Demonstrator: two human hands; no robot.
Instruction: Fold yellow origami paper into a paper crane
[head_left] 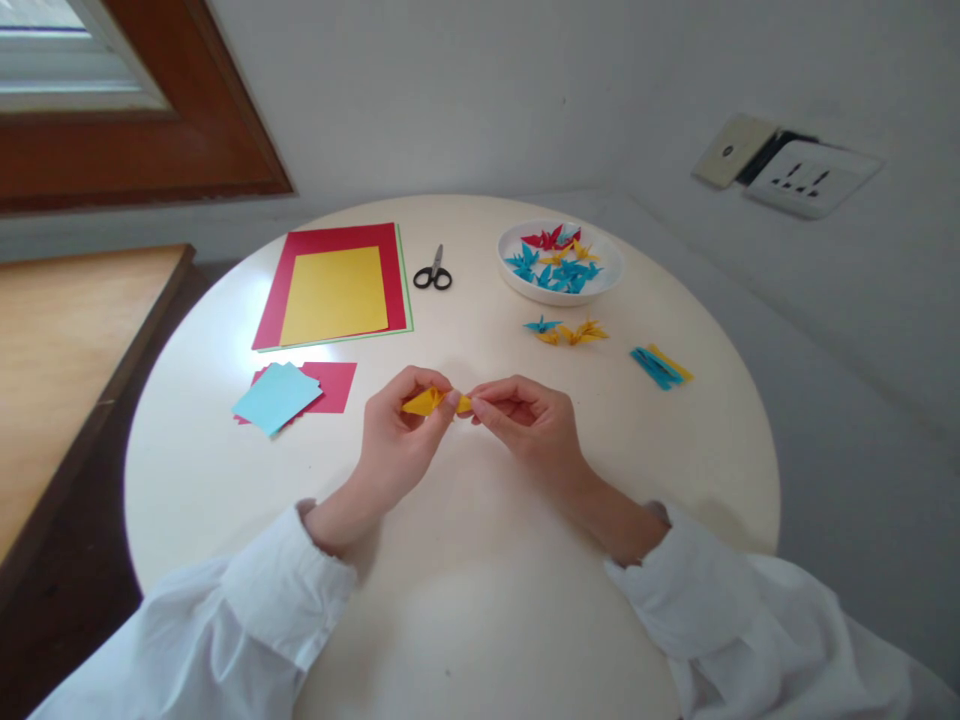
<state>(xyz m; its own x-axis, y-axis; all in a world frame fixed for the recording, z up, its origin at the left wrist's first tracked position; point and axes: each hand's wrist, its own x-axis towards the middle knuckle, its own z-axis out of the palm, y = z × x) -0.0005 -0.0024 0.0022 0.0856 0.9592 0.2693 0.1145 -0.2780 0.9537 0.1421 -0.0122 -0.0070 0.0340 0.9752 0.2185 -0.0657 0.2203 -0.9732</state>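
Observation:
A small folded yellow paper piece [424, 402] is held between both hands above the middle of the table. My left hand [401, 420] pinches it between thumb and fingers, with one pointed end sticking out to the left. At its right end, the thumb and fingertips of my right hand [529, 420] grip a tip of the paper. The fingers hide part of its folds. Beyond my right hand lie a blue paper crane [543, 325] and yellow folded cranes [585, 332], close together on the table.
On the round white table [480, 620] stands a white dish [551, 295] of coloured cranes. Black-handled scissors [433, 277] lie beside large red and yellow sheets [337, 292]. Small blue and pink squares [277, 398] sit at left, folded strips [660, 368] at right. Walls border the far side.

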